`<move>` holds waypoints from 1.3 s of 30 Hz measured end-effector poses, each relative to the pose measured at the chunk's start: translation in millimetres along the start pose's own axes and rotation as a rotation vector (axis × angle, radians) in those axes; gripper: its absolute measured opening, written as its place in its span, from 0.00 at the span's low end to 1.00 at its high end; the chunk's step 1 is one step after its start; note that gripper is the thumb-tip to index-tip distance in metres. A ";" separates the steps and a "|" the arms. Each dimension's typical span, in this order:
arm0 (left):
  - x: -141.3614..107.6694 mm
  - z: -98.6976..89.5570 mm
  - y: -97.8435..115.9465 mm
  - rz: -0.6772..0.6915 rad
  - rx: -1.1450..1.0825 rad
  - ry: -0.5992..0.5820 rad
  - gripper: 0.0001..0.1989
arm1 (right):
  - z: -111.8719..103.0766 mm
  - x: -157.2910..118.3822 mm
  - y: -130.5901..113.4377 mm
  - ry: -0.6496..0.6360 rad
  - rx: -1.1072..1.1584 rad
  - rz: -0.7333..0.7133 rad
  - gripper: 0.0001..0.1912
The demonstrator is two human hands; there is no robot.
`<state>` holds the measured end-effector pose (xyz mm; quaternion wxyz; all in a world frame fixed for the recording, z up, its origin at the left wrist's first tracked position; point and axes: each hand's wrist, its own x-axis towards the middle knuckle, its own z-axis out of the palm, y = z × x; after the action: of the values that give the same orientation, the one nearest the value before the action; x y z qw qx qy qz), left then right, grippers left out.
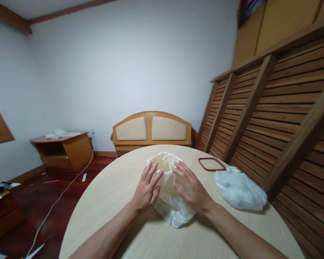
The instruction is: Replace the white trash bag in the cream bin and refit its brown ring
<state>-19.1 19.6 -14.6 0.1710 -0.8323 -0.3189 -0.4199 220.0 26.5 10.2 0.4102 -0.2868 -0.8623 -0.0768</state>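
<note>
A thin white plastic bag point(175, 214) lies on the round pale table point(102, 201), its mouth open at the far end. My left hand point(148, 187) rests at the left side of the mouth with its fingers apart. On the right side, my right hand point(190, 187) touches the rim with fingertips spread. Neither hand is closed round the plastic. The bag's inside shows pale yellow between the hands.
A brown rounded frame point(212, 169) lies at the table's back right, beside a filled translucent white bag point(240, 189). Slatted wooden panels point(283, 108) lean along the right. A headboard point(151, 144) stands behind the table. A cable point(59, 199) crosses the floor at left.
</note>
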 end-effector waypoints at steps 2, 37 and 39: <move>0.7 -1.4 0.4 0.001 0.000 -0.005 0.33 | -1.7 0.0 3.1 0.005 0.012 -0.016 0.24; 3.8 9.7 -24.4 -0.493 -0.402 0.216 0.23 | 27.6 0.6 145.6 -0.441 -0.450 0.917 0.17; 3.2 9.6 -25.1 -0.531 -0.446 0.208 0.23 | 23.7 6.4 141.1 -0.410 -0.418 0.895 0.16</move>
<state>-28.9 44.7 -17.2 -0.0982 -0.6902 -0.4054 -0.5913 279.7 154.2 -14.9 0.1601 -0.7110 -0.6847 -0.0068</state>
